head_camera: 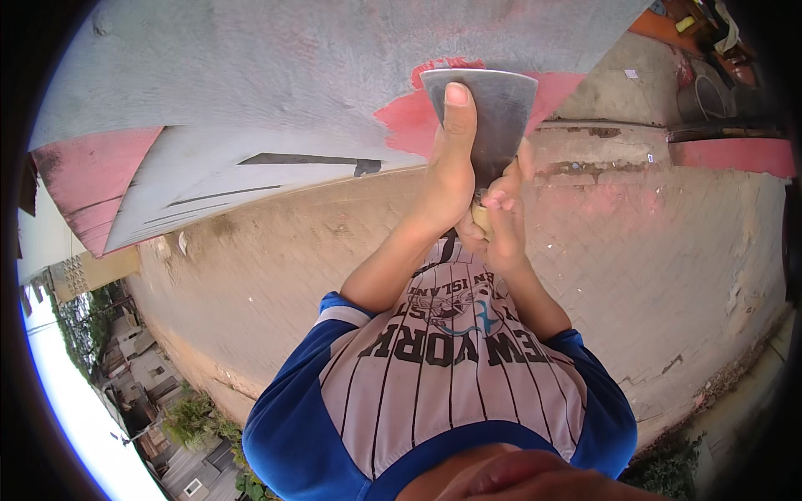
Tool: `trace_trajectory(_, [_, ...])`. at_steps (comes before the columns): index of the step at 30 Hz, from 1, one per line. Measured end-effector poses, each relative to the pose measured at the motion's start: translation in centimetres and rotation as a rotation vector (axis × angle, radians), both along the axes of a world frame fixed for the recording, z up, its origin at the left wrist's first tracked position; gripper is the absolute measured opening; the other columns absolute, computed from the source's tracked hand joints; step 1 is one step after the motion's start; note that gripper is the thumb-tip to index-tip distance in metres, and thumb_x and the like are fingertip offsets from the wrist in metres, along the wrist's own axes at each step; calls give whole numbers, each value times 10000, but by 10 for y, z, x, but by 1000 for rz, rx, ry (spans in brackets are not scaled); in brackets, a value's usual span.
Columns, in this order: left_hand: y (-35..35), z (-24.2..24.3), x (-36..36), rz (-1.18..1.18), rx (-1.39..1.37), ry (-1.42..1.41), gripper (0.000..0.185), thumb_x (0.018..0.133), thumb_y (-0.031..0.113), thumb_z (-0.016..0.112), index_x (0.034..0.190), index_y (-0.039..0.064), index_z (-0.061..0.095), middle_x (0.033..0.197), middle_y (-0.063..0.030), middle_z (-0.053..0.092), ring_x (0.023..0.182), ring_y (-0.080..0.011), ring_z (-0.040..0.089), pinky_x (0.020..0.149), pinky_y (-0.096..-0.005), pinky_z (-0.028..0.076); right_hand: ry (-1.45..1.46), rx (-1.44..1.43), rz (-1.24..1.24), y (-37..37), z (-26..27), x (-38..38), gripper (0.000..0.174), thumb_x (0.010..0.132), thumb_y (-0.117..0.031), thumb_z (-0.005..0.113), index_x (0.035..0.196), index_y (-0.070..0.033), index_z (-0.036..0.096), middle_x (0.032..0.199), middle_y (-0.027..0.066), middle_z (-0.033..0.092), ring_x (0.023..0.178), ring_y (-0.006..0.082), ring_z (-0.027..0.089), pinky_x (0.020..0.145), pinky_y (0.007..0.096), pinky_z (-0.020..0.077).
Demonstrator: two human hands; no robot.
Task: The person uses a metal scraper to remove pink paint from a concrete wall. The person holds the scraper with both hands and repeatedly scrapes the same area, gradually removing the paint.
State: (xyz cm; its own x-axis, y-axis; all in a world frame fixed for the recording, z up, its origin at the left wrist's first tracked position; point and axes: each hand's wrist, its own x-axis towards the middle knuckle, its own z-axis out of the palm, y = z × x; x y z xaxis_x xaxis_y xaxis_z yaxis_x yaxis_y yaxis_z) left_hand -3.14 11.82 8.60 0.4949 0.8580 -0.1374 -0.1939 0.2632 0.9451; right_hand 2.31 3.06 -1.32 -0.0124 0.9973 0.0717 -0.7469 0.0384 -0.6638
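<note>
A broad putty knife [501, 119] with a flared metal blade and a pale yellowish handle is held up before my chest. My left hand [454, 163] lies along the blade's left side, its thumb flat on the metal face and its fingers mostly hidden behind. Lower down, my right hand [504, 219] grips around the handle, fingers curled. Beyond the blade stands a wall [250, 69] with worn grey paint. A red patch [407, 122] shows on it around the blade. Whether the blade's edge touches the wall, I cannot tell.
Concrete paving [269, 300] spreads around me. At the upper right are a round metal vessel [705, 97] and a low red-painted ledge [733, 156]. A pale wall panel [207, 169] with dark marks runs left. Rooftops [138, 369] and shrubs [191, 410] lie beyond the lower-left edge.
</note>
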Motion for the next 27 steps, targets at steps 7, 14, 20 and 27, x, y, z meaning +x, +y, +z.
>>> trace_trajectory(7, [11, -5, -13, -166, 49, -10, 810, 921, 753, 267, 780, 20, 583, 610, -94, 588, 570, -176, 577, 575, -272, 462, -86, -6, 11, 14, 4, 21, 360, 1027, -389, 451, 916, -54, 521, 570, -20, 417, 453, 38, 317, 418, 211, 223])
trace_trajectory(14, [-47, -218, -103, -281, -526, 418, 639, 1001, 509, 377, 1382, 0, 444, 1355, -170, 547, 1212, -262, 565, 1016, -372, 432, -806, -773, -268, -114, -262, 130, 487, 997, -509, 461, 1063, -50, 610, 580, -67, 372, 435, 21, 321, 387, 217, 233])
trace_trajectory(20, [-88, -229, -165, -16, -546, 347, 571, 996, 461, 395, 1340, 13, 480, 1300, -162, 580, 1142, -266, 609, 1006, -364, 434, -339, -2036, -59, -411, -455, 180, 409, 951, -457, 477, 954, -61, 580, 583, -19, 429, 445, 95, 393, 403, 267, 307])
trace_trajectory(27, [-104, -226, -153, 216, -359, 230, 455, 986, 361, 446, 1235, -4, 554, 1169, -130, 642, 1089, -213, 625, 968, -334, 445, -703, -1886, 271, -412, -434, 140, 425, 960, -460, 476, 942, -56, 607, 632, 17, 482, 510, 135, 455, 481, 305, 369])
